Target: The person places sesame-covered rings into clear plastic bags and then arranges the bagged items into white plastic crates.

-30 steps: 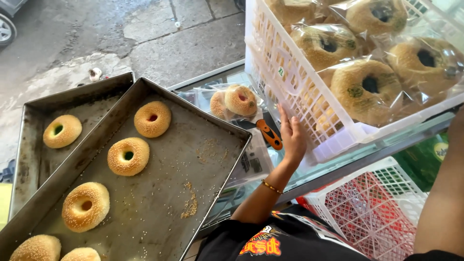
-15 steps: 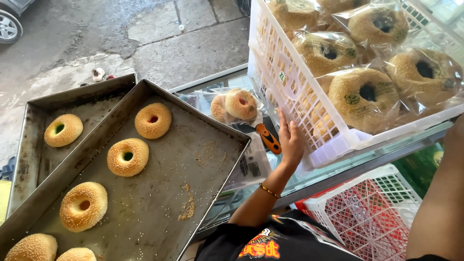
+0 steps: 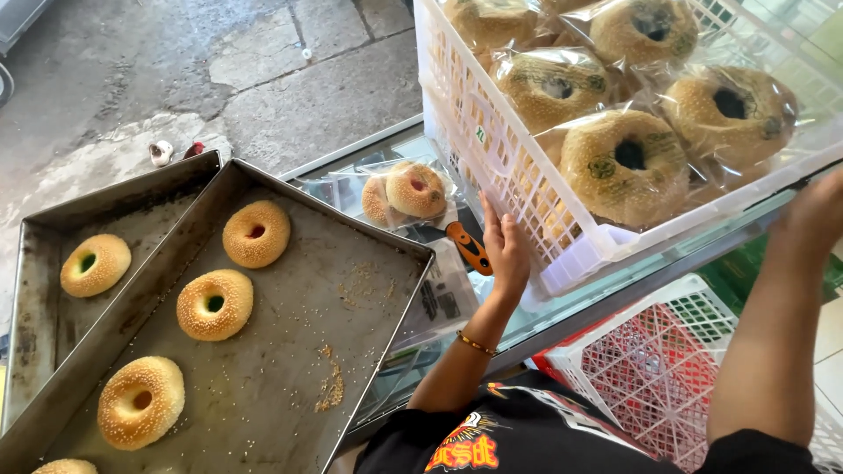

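A white plastic crate [image 3: 492, 132] full of bagged sesame bread rings [image 3: 625, 162] is tilted over the edge of a glass counter [image 3: 606, 285]. My left hand [image 3: 505, 250] presses flat against the crate's near side wall, fingers together, with a thin bracelet on the wrist. At the crate's right lower edge my right hand [image 3: 817, 211] reaches up; its fingers are hidden behind the rim. An orange-handled cutter [image 3: 470, 248] lies on the counter just left of my left hand.
A metal baking tray [image 3: 351, 351] at the left holds several unwrapped sesame rings [image 3: 215, 304] and overlaps a second tray [image 3: 44, 351]. Two bagged rings [image 3: 413, 189] lie on the counter. A white crate with red inside [image 3: 650, 369] stands below; stone pavement lies beyond.
The crate has shifted a little to the right and away from the trays. My left hand has stayed on its side wall and my right arm has come further into view.
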